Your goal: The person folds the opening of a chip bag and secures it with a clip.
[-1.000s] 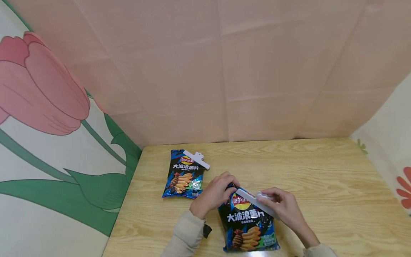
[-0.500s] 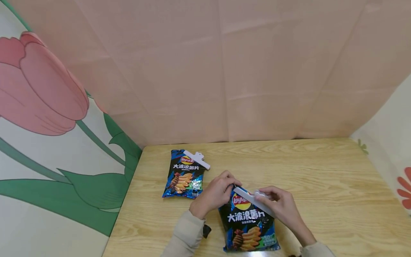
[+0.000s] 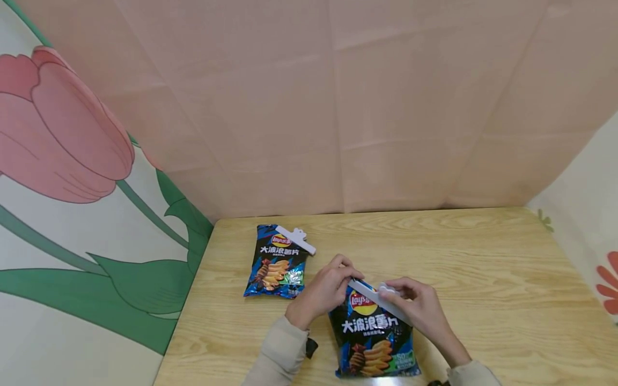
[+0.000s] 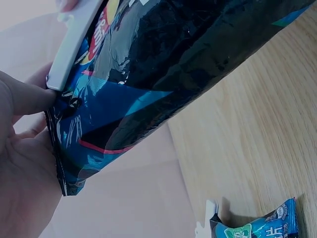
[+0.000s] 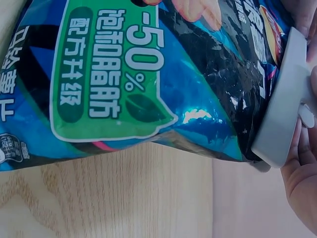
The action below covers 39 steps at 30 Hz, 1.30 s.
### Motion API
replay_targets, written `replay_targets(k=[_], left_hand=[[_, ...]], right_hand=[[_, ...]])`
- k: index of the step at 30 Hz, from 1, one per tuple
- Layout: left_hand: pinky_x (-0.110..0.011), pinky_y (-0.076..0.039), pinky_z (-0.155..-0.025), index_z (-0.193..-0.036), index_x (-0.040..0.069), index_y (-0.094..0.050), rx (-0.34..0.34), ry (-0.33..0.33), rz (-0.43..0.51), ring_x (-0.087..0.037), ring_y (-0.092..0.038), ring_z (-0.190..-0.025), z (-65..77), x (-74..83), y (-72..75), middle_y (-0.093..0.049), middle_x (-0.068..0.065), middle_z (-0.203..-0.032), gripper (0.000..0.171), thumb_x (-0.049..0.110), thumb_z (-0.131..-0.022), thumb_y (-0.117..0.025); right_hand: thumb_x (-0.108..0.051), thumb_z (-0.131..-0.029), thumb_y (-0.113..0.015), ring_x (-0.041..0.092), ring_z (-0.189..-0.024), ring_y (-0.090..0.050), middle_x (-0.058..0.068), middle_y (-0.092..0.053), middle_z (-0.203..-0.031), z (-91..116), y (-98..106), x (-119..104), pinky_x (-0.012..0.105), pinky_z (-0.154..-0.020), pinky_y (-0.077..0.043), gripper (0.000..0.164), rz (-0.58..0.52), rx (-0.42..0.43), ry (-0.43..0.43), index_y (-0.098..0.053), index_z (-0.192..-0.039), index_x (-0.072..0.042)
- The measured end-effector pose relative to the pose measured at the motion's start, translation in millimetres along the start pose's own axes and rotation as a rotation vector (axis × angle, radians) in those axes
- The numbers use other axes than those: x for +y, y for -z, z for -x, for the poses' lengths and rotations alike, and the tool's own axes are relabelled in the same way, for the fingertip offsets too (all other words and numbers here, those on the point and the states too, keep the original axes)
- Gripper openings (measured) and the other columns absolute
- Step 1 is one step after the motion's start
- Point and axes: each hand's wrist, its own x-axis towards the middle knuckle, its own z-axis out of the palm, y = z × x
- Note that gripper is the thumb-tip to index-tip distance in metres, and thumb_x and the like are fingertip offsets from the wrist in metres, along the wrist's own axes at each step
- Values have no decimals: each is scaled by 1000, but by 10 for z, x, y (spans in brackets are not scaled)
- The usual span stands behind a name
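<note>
A black and blue bag of chips (image 3: 369, 332) is held up near the front of the table, printed side facing me. My left hand (image 3: 324, 289) pinches its top left corner between thumb and fingers; in the left wrist view the thumb presses just below the end of a long white bag clip (image 4: 74, 44). Slanting across the bag's top edge, this clip has its far end past the right side of the bag, as the right wrist view shows. My right hand (image 3: 422, 308) grips the clip's handle between thumb and fingers.
A second, similar chip bag (image 3: 277, 268) lies at the back left, with a white bag clip (image 3: 295, 239) across its top right corner. The wooden table (image 3: 483, 268) ends at a pink cloth backdrop (image 3: 338, 107). A tulip-printed panel (image 3: 87, 161) stands on the left.
The clip has shifted slightly up and left along the bag's top edge with my right hand. My left hand keeps its pinch on the corner, nearly unmoved. The second bag is still.
</note>
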Motion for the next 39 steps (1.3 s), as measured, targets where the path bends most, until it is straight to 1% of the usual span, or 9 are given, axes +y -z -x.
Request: replay_targets(k=[6, 9, 12, 19, 24, 28, 30, 36, 39], left_hand=[[-11, -47, -76, -118, 14, -72, 3, -10, 2, -2, -54, -91, -2, -17, -16, -57, 1, -113, 29, 2, -100, -51], [-11, -46, -72, -118, 13, -72, 0, -1, 14, -2, -53, -88, -4, -20, -20, -59, 1, -111, 29, 2, -101, -50], [-11, -46, -71, -118, 14, -72, -2, 7, 13, -1, -54, -87, -6, -18, -24, -60, 2, -111, 29, 4, -102, -49], [-17, -51, -83, -118, 17, -72, 5, 35, -26, -3, -58, -95, -25, -27, -40, -62, 3, -111, 28, 9, -103, -50], [-19, -51, -85, -120, 19, -71, 15, 41, -52, -4, -59, -95, -55, -58, -59, -63, 3, -112, 28, 10, -103, -50], [-17, -51, -81, -123, 19, -70, 50, 35, -75, -4, -59, -92, -83, -101, -80, -65, 3, -112, 27, 12, -103, -52], [-17, -51, -81, -124, 18, -69, 72, 35, -87, -5, -60, -94, -93, -127, -91, -65, 3, -114, 27, 14, -102, -54], [-28, -52, -96, -128, 16, -66, 146, 45, -120, -13, -61, -111, -111, -194, -109, -63, 0, -123, 29, 18, -100, -59], [-32, -51, -99, -130, 15, -64, 175, 57, -128, -16, -60, -116, -122, -218, -105, -62, -2, -126, 31, 19, -99, -61]], right_hand=[[-18, -83, -80, 3, -68, -64, 12, -75, -93, -1, -4, -10, 22, -62, -53, 25, -15, -30, -30, -74, -103, -4], [-19, -84, -80, 3, -68, -64, 12, -75, -93, 0, -1, -14, 22, -62, -53, 26, -20, -41, -38, -73, -105, -4], [-19, -84, -80, 3, -69, -64, 12, -75, -93, -3, -4, -9, 22, -63, -53, 27, -15, -46, -46, -73, -106, -4], [-20, -85, -79, 2, -69, -63, 10, -75, -92, -8, -5, 12, 22, -63, -53, 29, -2, -47, -27, -73, -107, -4], [-22, -86, -78, 2, -69, -61, 9, -74, -90, -31, -4, 40, 22, -64, -52, 30, 6, -55, -16, -72, -109, -4], [-24, -87, -77, 3, -69, -59, 8, -73, -89, -68, -5, 73, 21, -62, -50, 30, 33, -46, -15, -71, -110, -5], [-24, -87, -77, 3, -68, -58, 8, -73, -88, -87, -6, 85, 21, -61, -50, 30, 42, -39, -15, -71, -110, -5], [-23, -88, -76, 4, -66, -56, 8, -70, -86, -160, 1, 131, 21, -59, -49, 30, 54, -16, -4, -71, -111, -4], [-22, -88, -76, 4, -66, -55, 8, -70, -85, -207, 20, 161, 21, -58, -48, 29, 56, -1, 14, -71, -110, -4]])
